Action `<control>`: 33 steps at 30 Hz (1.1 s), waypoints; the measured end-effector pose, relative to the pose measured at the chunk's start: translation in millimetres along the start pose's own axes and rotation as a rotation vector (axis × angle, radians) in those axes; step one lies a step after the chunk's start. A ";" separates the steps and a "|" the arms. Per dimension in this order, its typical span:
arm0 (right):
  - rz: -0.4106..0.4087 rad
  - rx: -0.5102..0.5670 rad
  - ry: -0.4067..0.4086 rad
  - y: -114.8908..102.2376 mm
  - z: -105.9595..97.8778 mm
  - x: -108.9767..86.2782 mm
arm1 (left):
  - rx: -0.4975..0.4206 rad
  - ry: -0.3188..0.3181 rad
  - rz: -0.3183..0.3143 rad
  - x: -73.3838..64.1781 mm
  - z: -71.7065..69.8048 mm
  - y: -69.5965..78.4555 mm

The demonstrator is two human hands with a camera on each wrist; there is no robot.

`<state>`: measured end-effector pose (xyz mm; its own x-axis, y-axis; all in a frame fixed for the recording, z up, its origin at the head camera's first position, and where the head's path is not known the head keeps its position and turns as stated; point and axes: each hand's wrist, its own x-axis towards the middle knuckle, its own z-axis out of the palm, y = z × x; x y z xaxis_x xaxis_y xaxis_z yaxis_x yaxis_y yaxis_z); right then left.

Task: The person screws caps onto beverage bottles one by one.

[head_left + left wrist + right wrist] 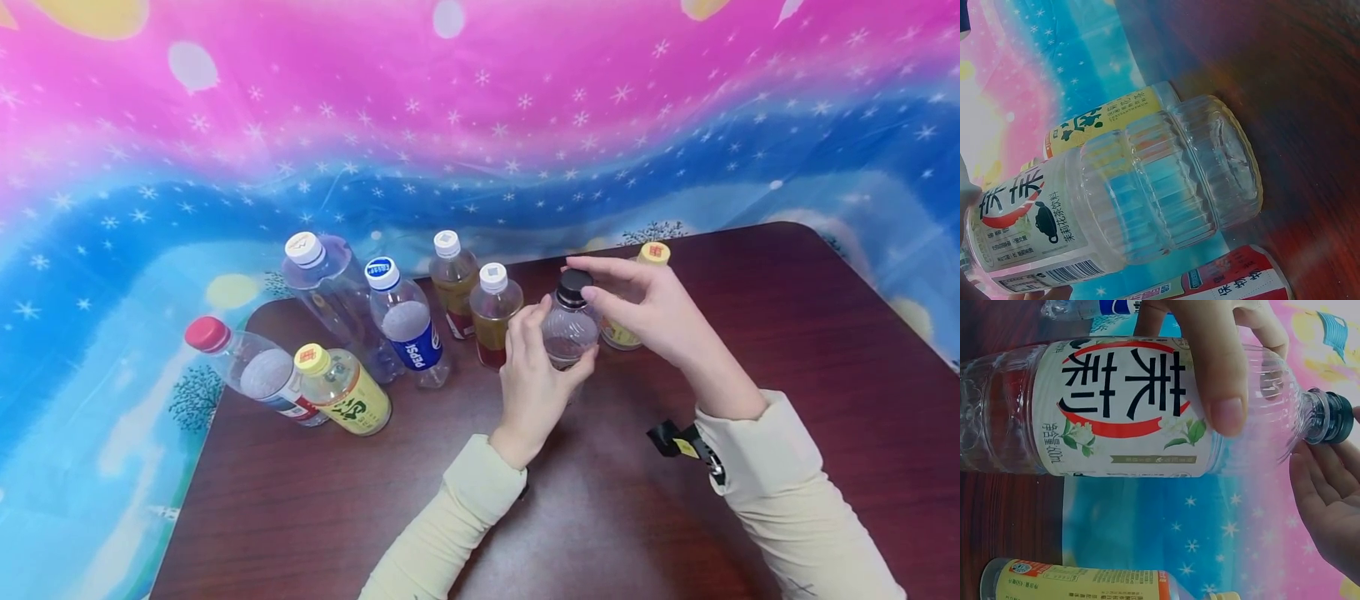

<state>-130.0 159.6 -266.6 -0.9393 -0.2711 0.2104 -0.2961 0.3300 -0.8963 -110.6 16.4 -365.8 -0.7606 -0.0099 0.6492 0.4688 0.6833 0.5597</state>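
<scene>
My left hand (534,387) grips a clear plastic tea bottle (570,332) round its upper body. At the bottle's top, my right hand (656,312) pinches the black cap (574,286) between thumb and fingers. The right wrist view shows the cap sitting on the bottle's neck and a white label (1122,406) with large black characters and a red ring. Ribbed clear plastic makes up the lower body (1154,187) in the left wrist view. A yellow-capped bottle (654,253) stands just behind my right hand, partly hidden by it.
Left of my hands, two white-capped bottles (493,310) stand close by. Further left are a Pepsi bottle (415,337), a large clear bottle (330,279), a red-capped bottle (258,371) and a yellow-labelled bottle (352,400). A patterned cloth (480,125) hangs behind the dark wooden table (322,517).
</scene>
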 end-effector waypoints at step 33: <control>-0.005 -0.102 0.081 -1.3 4.2 5.0 | -0.019 -0.018 -0.007 -0.3 -0.3 -0.8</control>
<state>-133.6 154.0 -266.0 -0.9474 -0.2005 0.2496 -0.3133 0.4198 -0.8518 -110.7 15.6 -366.2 -0.7720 -0.0011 0.6356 0.4715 0.6695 0.5739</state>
